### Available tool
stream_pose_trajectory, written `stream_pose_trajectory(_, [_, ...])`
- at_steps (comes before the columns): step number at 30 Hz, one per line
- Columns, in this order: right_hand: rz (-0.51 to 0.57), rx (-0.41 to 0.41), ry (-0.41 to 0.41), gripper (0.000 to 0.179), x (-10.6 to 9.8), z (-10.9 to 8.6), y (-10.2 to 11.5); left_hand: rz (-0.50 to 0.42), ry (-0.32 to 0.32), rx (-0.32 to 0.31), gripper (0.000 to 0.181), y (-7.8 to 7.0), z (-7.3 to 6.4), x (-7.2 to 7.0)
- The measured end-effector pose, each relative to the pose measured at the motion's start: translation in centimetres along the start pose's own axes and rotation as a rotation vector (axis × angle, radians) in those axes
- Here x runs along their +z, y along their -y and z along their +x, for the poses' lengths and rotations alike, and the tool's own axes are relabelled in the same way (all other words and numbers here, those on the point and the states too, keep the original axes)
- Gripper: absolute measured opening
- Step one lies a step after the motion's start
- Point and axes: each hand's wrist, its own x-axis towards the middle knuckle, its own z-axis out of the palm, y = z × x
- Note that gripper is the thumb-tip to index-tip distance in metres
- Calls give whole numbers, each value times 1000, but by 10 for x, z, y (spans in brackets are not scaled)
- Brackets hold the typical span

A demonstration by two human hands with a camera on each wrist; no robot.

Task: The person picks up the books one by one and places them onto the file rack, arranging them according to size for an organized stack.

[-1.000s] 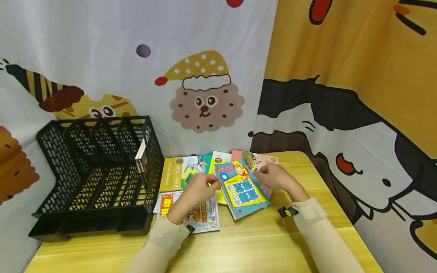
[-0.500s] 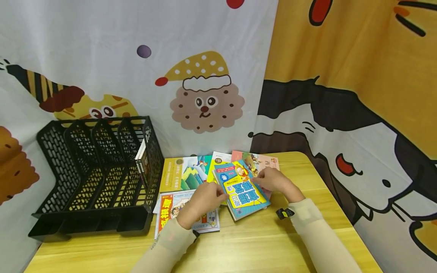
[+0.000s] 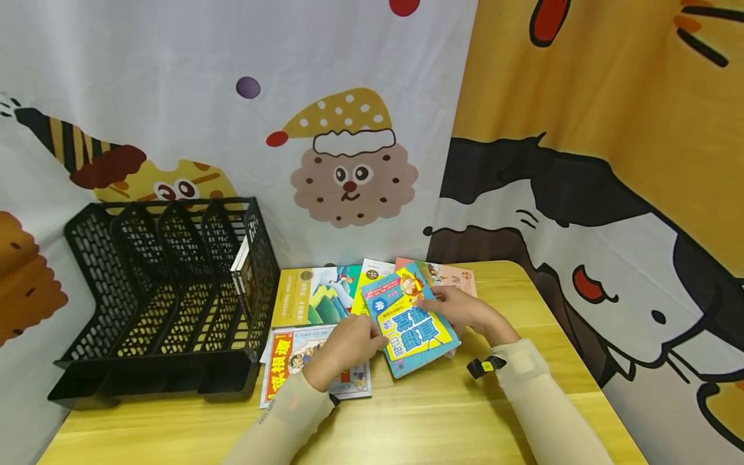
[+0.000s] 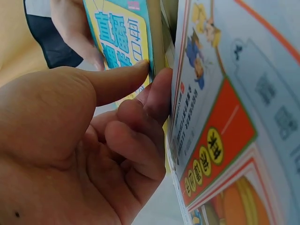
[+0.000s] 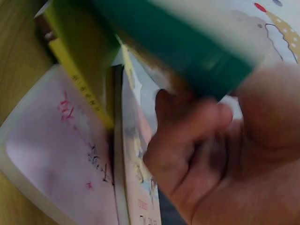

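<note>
A blue-and-yellow paperback book (image 3: pixel 407 323) slants over the pile of books, cover up. My left hand (image 3: pixel 351 345) pinches its left edge; in the left wrist view the thumb lies on the cover (image 4: pixel 119 40) with the fingers curled beneath. From the other side, my right hand (image 3: pixel 471 310) grips the right edge, thumb over the cover. The right wrist view shows the book's teal spine (image 5: pixel 187 51) blurred above the curled fingers. Beneath and around lie a pink book (image 3: pixel 459 276), a yellow one (image 3: pixel 360 302) and a green-and-yellow one (image 3: pixel 293 300).
A black mesh file rack (image 3: pixel 157 381) with several slots stands at the left. Thin books (image 3: pixel 243 278) stand upright in its rightmost slot. A white-and-red comic book (image 3: pixel 281 361) lies in front, partly under my left forearm. A printed curtain (image 3: pixel 349 51) hangs behind the wooden table (image 3: pixel 418 426).
My left hand has shifted right along the book's left edge, and my right hand has slid further over its cover. The book has tilted and turned slightly, hiding its page edges.
</note>
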Motion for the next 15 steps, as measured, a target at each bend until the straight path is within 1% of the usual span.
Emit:
stream_pose_trajectory(2, [36,-24,47,58,-1,0,-1,-14,10,-4,47,-1,0,0])
stream_pose_trajectory(5, [90,-76,85,62,-1,-1,-2,-35,37,-19,43,-1,0,-3])
stream_pose_trajectory(8, [125,-113,69,64,-2,-1,1,-70,60,-18,42,0,-2,-12])
stream_pose_trajectory(11, [180,-143,37,63,-1,-3,6,-122,77,-15,44,2,-3,-26])
stream_pose_trajectory(13, [236,-167,18,62,0,-5,9,-158,77,-5,46,3,-4,-35])
stream_pose_trajectory(15, [312,-186,8,61,1,-8,13,-225,78,9,46,4,-5,-44])
